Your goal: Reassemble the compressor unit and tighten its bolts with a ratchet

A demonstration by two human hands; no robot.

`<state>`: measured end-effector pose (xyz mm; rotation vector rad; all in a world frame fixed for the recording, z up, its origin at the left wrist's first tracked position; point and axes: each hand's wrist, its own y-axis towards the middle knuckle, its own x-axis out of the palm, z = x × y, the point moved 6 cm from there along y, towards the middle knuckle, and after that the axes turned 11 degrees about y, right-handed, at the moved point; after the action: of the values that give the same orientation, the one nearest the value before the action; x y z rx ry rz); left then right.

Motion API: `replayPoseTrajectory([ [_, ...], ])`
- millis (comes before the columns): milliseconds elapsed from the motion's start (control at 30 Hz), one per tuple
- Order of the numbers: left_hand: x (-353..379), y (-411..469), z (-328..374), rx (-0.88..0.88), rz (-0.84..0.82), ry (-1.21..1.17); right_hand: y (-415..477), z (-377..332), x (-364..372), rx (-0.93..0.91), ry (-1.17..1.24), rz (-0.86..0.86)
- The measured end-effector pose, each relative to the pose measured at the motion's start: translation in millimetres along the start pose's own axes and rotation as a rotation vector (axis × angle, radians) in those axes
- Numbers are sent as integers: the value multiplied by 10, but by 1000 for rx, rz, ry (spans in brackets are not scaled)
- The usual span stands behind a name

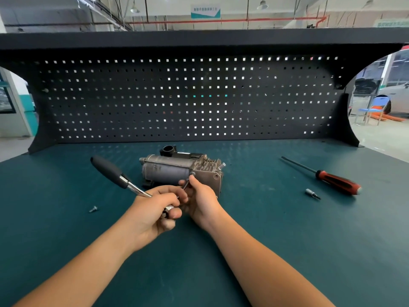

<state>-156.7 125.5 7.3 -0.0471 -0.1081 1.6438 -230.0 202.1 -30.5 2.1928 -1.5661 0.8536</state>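
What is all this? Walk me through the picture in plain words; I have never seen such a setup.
No machine here: these are a person's two bare hands, filmed by a camera worn on the head, looking down at a workbench with a green top. In the middle lies the compressor unit. The left hand grips a ratchet near its head, the black handle pointing up-left. The right hand pinches the thin long bit, steering its tip to a bolt on the compressor. Also lying there: a loose bolt at the left, a small socket bit and a red-and-black screwdriver at the right.
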Motion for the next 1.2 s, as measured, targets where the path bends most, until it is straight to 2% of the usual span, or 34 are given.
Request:
replayPoseTrajectory([
  [333,2,6,20,36,-68,113,15,22,40,81,220,17],
  [467,-72,22,-1,1,-101,138,17,68,31,70,180,25],
  [633,-236,-59,-95,-190,-147,-228,35,141,15,51,47,44],
  [700,-386,-98,-1,-166,-149,-355,43,148,29,46,-22,45],
  [767,-620,-105,180,-34,-89,-375,24,128,90,-13,-192,24],
  [800,-740,-109,270,39,-44,-382,5,127,139,-67,-359,10],
  [933,-1209,-87,431,245,108,-595,-51,325,495,-458,-1487,-102],
  [967,-1306,-75,425,272,118,-687,-35,421,622,-515,-1635,-155],
  [1033,-1460,-55,374,302,118,-871,54,592,851,-525,-1705,-230],
  [1100,-1581,-33,315,323,114,-1026,186,703,1051,-511,-1659,-221],
  [1200,-1712,-9,248,343,159,-1128,305,926,1344,-580,-1692,-260],
])
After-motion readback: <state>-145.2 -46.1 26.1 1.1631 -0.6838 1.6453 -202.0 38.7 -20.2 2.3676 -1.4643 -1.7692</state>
